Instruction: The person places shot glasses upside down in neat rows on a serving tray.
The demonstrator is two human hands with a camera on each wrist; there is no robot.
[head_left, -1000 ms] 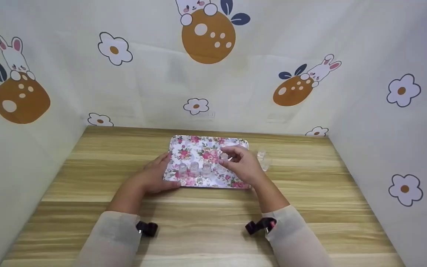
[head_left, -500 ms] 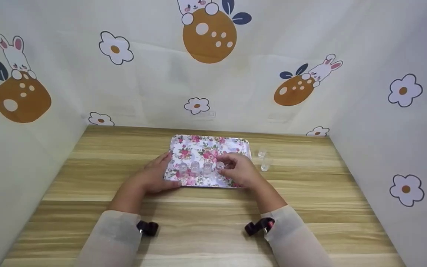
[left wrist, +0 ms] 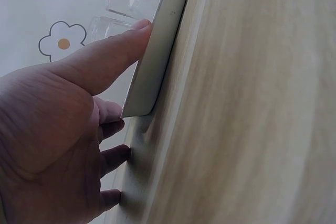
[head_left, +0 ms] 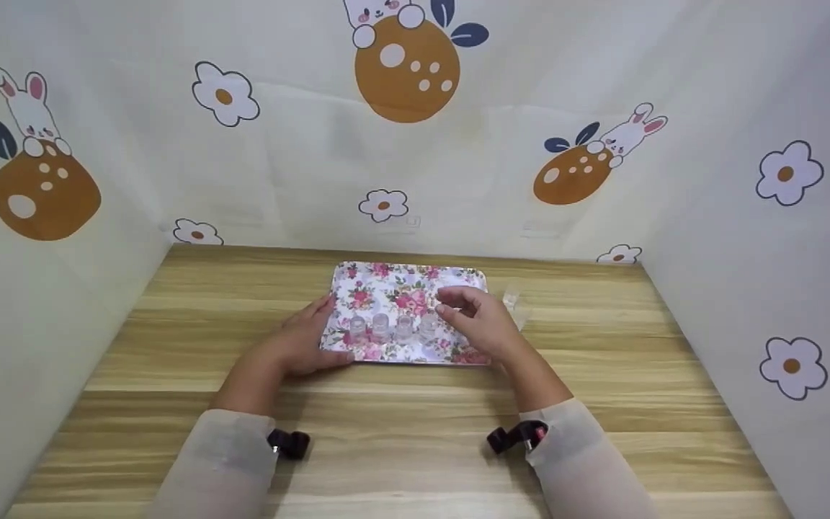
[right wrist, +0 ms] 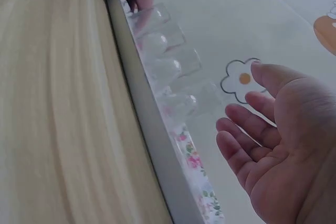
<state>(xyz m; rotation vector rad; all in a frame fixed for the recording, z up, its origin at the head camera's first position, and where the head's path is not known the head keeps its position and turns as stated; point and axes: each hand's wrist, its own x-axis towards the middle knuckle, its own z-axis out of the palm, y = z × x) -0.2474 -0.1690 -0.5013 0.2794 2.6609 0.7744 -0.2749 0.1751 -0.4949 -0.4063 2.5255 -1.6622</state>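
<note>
A floral tray [head_left: 386,282] lies flat on the table, with several small clear cups [head_left: 380,329] standing in a row near its front edge. At the tray's front left corner my left hand [head_left: 302,341] holds it, thumb on the front rim and fingers along the left side. My right hand [head_left: 483,323] hovers over the tray's right part, just right of the last cup [head_left: 427,328], its fingers loosely bent with nothing between them. In the right wrist view a gap shows between that hand and the row of cups [right wrist: 176,103].
Right of the tray, partly hidden behind my right hand, is more clear glassware [head_left: 511,297] on the wooden table [head_left: 400,447]. A patterned cloth [head_left: 292,166] walls off the back and both sides.
My right hand has lowered a clear cup onto the right end of the row, let go of it, and drawn back up and right. The left hand stays at the tray.
</note>
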